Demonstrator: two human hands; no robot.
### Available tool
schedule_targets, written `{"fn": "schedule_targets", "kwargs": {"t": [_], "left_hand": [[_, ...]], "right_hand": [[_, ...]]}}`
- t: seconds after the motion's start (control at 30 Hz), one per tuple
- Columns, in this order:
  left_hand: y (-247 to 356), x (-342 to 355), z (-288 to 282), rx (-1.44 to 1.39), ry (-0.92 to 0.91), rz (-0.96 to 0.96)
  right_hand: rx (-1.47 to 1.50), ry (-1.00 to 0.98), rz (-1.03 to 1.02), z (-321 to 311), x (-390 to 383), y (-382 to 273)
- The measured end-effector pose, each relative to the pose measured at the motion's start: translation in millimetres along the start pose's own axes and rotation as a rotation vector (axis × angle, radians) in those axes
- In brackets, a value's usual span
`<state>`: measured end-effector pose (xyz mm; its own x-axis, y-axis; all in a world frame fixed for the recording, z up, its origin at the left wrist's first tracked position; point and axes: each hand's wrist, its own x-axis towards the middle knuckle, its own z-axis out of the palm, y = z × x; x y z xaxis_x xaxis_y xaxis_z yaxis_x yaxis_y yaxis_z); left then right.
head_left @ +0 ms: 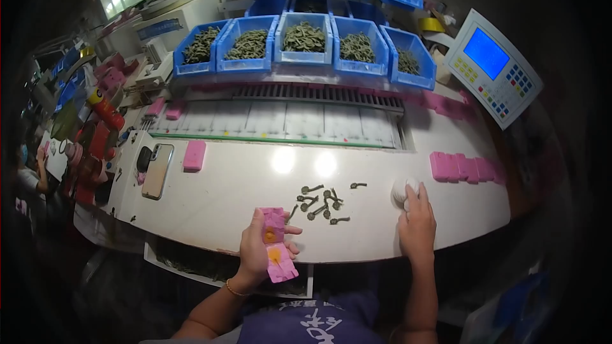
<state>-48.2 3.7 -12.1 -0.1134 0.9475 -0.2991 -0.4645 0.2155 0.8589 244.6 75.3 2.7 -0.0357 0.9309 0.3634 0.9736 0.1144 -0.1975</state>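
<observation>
My left hand [253, 251] is closed around an opened pink two-part mould [274, 218], its orange-stained hollows facing up, near the table's front edge. At the right side of the white table [363, 236], the fingers of my right hand [417, 224] are curled over a white rounded thing [399, 192]; its kind is not clear, being partly covered by the fingers. Between the two hands lie several small dark green pieces with knobbed heads and thin stems [319, 202], loosely scattered. One such piece lies apart from the group, farther back.
Blue bins [306, 57] of dried green pieces stand at the back behind a slotted rail [319, 97]. A phone [157, 172] and a pink block [194, 155] lie left; a row of pink blocks [465, 169] and a keypad panel with blue screen [494, 67] are right. Below sits an open drawer [306, 280].
</observation>
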Motion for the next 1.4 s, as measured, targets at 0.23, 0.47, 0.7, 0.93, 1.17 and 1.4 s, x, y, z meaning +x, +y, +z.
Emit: {"fn": "schedule_targets", "kwargs": {"t": [0.23,0.47,0.7,0.93,1.17,1.4], "left_hand": [[1,4,8,0.164,-0.086,0.075],[12,-13,11,0.146,-0.102,0.009],[13,-9,9,0.166,-0.078,0.046],[8,-12,14,0.262,-0.116,0.123],[12,-14,11,0.132,-0.113,-0.113],[5,-28,21,0.299,-0.148,0.068]], "right_hand": [[0.515,0.158,-0.98,-16,-30,-81],[0.685,0.104,-0.918,-5,-25,-99],[0.839,-0.06,-0.801,-18,-30,-101],[1.013,-0.461,-0.729,-32,-42,-69],[0.54,0.014,-0.455,-39,-15,-57],[1.035,-0.124,-0.544,-10,-14,-109]]}}
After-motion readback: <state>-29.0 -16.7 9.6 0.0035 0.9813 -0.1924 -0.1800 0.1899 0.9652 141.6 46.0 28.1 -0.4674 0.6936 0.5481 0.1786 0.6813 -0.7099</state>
